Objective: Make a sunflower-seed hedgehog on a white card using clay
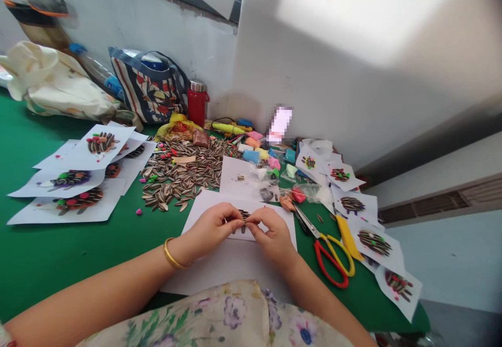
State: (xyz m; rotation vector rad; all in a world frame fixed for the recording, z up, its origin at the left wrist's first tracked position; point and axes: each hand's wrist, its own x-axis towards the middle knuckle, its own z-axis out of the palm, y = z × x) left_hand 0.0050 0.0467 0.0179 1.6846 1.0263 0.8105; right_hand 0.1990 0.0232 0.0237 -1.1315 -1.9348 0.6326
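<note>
My left hand [217,225] and my right hand [274,236] meet over a white sheet of paper [200,208] in front of me. Thumb and forefinger of each are pinched together, with the fingertips nearly touching. Whatever lies between them is too small and covered to name. Just behind and below the fingertips, part of a dark striped sunflower-seed figure [243,214] shows on the sheet; my fingers hide the rest. Beyond the sheet spreads a heap of loose sunflower seeds [184,171].
Scissors [327,253] with red and yellow handles lie right of my right hand. Sheets with finished seed figures stand in stacks at left [102,166] and right [368,242]. Coloured clay packets [251,156], a red flask [196,103] and a striped bag [151,88] line the wall.
</note>
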